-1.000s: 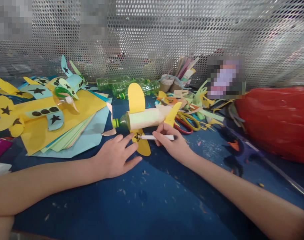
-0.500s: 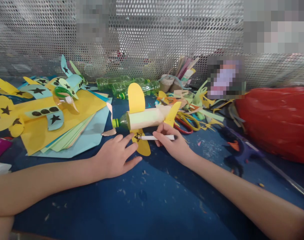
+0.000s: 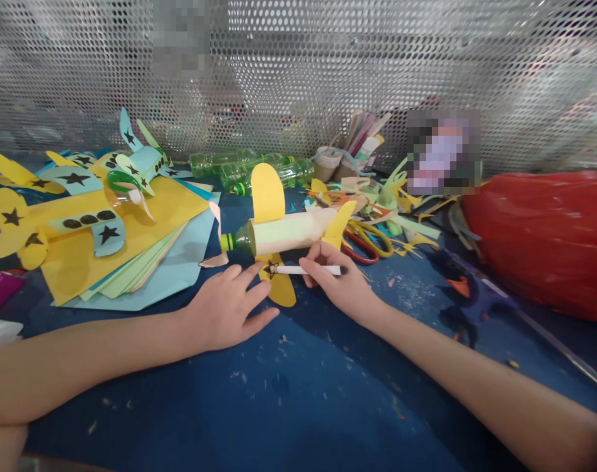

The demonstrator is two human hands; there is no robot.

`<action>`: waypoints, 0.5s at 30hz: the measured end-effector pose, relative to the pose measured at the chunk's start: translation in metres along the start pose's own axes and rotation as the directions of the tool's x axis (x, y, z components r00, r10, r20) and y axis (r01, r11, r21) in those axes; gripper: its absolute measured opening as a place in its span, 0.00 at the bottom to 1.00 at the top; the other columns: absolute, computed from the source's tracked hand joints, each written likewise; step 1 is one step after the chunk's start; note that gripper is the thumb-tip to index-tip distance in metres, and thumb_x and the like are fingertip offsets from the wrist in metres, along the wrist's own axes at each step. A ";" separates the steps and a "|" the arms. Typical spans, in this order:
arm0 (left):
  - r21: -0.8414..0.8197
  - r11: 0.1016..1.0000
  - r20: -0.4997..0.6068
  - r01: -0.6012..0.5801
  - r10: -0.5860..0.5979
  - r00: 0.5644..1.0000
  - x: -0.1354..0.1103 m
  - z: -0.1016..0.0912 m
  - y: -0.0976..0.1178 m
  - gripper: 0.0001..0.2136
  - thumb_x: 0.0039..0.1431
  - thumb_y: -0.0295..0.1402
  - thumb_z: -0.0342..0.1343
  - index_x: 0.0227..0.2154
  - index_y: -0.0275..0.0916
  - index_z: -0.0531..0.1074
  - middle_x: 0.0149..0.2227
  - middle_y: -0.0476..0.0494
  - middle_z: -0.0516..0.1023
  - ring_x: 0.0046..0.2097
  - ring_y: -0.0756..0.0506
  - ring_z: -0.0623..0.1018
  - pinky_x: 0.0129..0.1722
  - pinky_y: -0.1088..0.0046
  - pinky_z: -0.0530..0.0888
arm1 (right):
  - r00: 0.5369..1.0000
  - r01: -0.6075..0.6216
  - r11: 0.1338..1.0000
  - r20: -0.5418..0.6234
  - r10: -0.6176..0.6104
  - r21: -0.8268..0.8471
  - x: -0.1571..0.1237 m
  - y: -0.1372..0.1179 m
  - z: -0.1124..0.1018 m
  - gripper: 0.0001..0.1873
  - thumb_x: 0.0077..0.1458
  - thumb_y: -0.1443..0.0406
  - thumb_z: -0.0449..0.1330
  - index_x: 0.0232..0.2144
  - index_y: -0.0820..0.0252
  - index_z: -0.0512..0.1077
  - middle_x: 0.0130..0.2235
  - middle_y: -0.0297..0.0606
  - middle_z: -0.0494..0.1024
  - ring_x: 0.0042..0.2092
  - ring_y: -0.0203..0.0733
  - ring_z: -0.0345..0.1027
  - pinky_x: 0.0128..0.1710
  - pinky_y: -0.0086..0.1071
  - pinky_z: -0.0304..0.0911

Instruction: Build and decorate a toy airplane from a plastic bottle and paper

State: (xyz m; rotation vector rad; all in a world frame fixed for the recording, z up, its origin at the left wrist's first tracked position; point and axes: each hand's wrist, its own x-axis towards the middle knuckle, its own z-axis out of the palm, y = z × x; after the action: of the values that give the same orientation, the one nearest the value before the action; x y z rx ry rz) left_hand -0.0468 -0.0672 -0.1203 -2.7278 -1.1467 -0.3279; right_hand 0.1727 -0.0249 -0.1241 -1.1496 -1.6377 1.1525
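Before me on the blue table lies a toy plane (image 3: 293, 231) made from a paper-wrapped plastic bottle, its green cap pointing left. It has yellow paper wings, one upright at the far side and a near yellow wing (image 3: 281, 288) reaching toward me. My right hand (image 3: 340, 278) pinches a white marker (image 3: 303, 269), whose tip touches a black star outline on the near wing. My left hand (image 3: 234, 305) rests with fingers spread, its fingertips at that wing's left edge. Pinkish paper propeller blades (image 3: 213, 261) stick out by the cap.
Finished-looking paper planes (image 3: 82, 216) lie on coloured paper sheets (image 3: 151, 262) at left. Green bottles (image 3: 249, 167), paper scraps (image 3: 386, 196) and scissors (image 3: 369, 241) sit behind the plane. To the right are a glue gun (image 3: 480, 288) and a red bag (image 3: 548, 236).
The marker tip has shifted very slightly on the star outline. My left hand and the toy plane have stayed in place.
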 end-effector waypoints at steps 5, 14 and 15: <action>0.007 1.000 -0.006 -0.003 0.003 1.000 0.000 0.000 0.000 0.22 0.68 0.46 0.38 0.41 0.35 0.73 0.55 0.28 0.71 0.38 0.39 0.73 0.35 0.59 0.72 | 1.000 0.003 1.000 0.001 -0.003 0.012 0.001 0.000 0.001 0.15 0.54 0.57 0.60 0.24 0.56 0.61 0.18 0.25 0.67 0.22 0.31 0.55 0.24 0.30 0.50; 0.010 1.000 -0.001 0.003 -0.003 1.000 0.000 0.000 0.000 0.23 0.68 0.46 0.37 0.40 0.36 0.72 0.55 0.29 0.71 0.38 0.39 0.73 0.35 0.60 0.72 | 1.000 0.005 1.000 0.009 -0.005 -0.001 0.000 0.001 -0.001 0.13 0.56 0.59 0.59 0.24 0.56 0.61 0.19 0.25 0.68 0.22 0.31 0.55 0.24 0.30 0.50; 0.011 1.000 0.002 0.004 -0.004 1.000 0.000 0.000 0.000 0.23 0.68 0.46 0.37 0.40 0.36 0.72 0.55 0.29 0.71 0.38 0.39 0.73 0.35 0.60 0.72 | 1.000 0.004 1.000 0.010 -0.004 0.001 0.000 0.001 -0.001 0.13 0.55 0.59 0.60 0.24 0.56 0.61 0.19 0.25 0.68 0.22 0.31 0.56 0.24 0.30 0.51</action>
State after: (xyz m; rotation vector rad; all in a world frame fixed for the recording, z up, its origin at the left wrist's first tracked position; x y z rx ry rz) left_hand -0.0468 -0.0671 -0.1200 -2.7177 -1.1508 -0.3181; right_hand 0.1733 -0.0245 -0.1246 -1.1413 -1.6456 1.1585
